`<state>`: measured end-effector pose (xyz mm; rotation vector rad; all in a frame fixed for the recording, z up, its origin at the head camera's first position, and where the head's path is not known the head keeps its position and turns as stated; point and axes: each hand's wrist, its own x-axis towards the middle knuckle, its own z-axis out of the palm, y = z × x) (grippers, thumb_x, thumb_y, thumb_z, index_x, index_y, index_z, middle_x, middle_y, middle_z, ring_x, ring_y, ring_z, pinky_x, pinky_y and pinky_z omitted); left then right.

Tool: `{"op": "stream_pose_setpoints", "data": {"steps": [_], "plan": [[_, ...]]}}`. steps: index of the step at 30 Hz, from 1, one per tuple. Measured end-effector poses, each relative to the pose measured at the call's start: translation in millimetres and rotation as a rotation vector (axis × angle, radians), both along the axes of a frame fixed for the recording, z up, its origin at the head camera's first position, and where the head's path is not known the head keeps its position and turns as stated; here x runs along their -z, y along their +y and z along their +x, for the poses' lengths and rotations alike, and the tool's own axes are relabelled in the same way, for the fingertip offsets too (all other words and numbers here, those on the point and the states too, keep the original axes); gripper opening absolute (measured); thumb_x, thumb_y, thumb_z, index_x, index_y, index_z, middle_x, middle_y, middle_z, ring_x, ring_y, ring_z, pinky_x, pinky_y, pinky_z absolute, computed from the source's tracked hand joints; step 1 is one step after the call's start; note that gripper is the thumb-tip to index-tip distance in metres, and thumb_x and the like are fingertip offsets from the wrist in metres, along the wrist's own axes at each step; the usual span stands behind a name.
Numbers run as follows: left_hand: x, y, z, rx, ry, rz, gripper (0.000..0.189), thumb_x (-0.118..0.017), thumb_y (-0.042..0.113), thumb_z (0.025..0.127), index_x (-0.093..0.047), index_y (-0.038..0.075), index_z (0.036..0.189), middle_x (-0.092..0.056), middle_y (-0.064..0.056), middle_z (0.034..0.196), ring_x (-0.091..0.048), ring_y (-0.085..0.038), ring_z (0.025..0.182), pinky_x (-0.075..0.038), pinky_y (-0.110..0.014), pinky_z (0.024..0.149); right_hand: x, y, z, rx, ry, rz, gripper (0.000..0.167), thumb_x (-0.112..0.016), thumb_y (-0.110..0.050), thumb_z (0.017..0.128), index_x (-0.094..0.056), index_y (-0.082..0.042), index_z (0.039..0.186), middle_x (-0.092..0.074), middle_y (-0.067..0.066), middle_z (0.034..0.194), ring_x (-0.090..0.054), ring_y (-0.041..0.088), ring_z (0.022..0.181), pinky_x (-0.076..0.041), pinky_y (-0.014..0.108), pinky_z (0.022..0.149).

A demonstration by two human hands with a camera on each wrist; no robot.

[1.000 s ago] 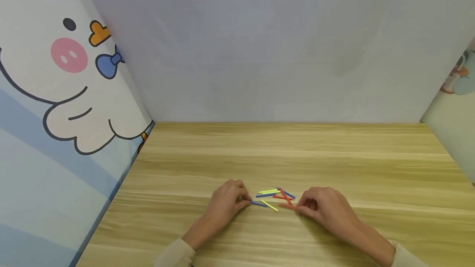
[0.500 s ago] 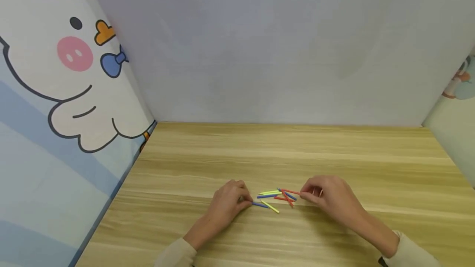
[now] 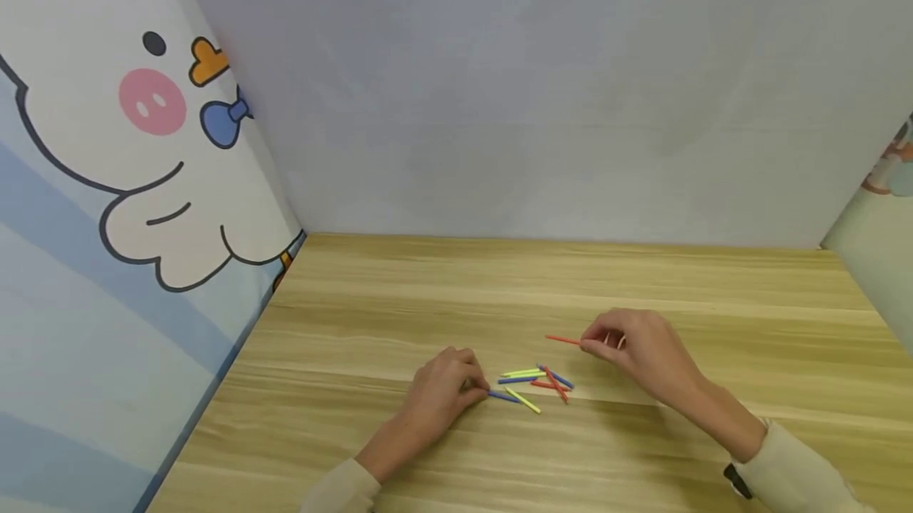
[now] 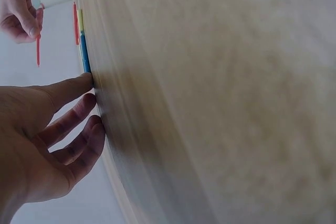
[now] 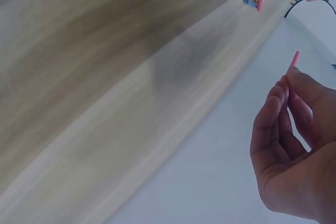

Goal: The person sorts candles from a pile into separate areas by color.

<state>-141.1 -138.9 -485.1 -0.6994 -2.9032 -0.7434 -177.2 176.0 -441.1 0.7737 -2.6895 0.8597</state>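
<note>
My right hand (image 3: 642, 350) pinches one end of a thin red stick (image 3: 562, 338) between thumb and fingertips, raised over the table behind the pile. In the right wrist view the red stick (image 5: 295, 59) points out beyond the thumb. My left hand (image 3: 448, 388) rests low on the table, its thumb and fingertip pinching the end of a blue stick (image 3: 504, 396). Right of it lies a small loose pile: a yellow stick (image 3: 523, 400) in front, more yellow ones behind, another blue stick (image 3: 519, 380), and a red stick (image 3: 556, 384) crossing over others.
The wood-grain table (image 3: 399, 283) reaches back to a plain grey wall panel (image 3: 542, 101). On the left stands a panel printed with a white cartoon bird (image 3: 178, 204). A pale panel (image 3: 877, 259) borders the right side.
My right hand has carried its red stick from the pile's front right, up and back, clear of the other sticks. My left hand keeps its place on the blue stick.
</note>
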Motion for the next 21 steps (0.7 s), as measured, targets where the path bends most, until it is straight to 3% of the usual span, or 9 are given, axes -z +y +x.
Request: {"op": "stream_pose_setpoints", "data": {"steps": [13, 21], "plan": [[-1.4, 1.1, 0.1, -0.013, -0.023, 0.004, 0.007, -0.089, 0.017, 0.084, -0.083, 0.018, 0.082, -0.065, 0.012, 0.087, -0.051, -0.004, 0.079, -0.042, -0.021, 0.065, 3.3, 5.7, -12.7, 0.004, -0.005, 0.007, 0.012, -0.088, -0.016, 0.086, -0.080, -0.024, 0.084, -0.067, -0.019, 0.075, -0.057, -0.003, 0.066, -0.052, 0.023, 0.061], [-1.0, 1.5, 0.6, -0.013, -0.024, 0.006, 0.008, -0.089, 0.017, 0.084, -0.082, 0.018, 0.081, -0.065, 0.012, 0.087, -0.050, -0.003, 0.078, -0.042, -0.021, 0.065, 12.0, 11.7, -24.9, -0.014, 0.037, -0.030, 0.011, -0.088, -0.015, 0.086, -0.080, -0.021, 0.084, -0.069, -0.017, 0.076, -0.060, -0.003, 0.067, -0.055, 0.025, 0.063]]}}
